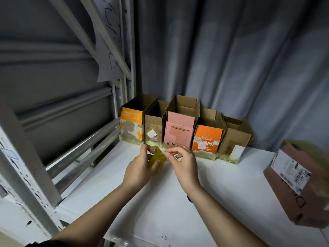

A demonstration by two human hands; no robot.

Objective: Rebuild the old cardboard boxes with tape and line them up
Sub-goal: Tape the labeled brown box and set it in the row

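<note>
Head view, room: your white bench [204, 202] lies bare between your hands and its near edge; a grey metal rack [35, 157] closes the left side and a grey curtain [231, 59] hangs behind.
Boxes in the row: you have five open-topped cardboard boxes [179, 130] standing side by side along the bench's back edge, against the curtain, yellowish tape on their bottoms.
Sixth box: one brown box [300, 182] with a white label sits tilted near the right edge, well apart from the row.
Tape: one yellow tape roll [158, 157], just in front of the row.
Left hand [140, 168]: your grip is curled round the roll.
Right hand [183, 161]: thumb and forefinger pinch together at the roll's edge; whether they hold a tape end, you cannot tell.
</note>
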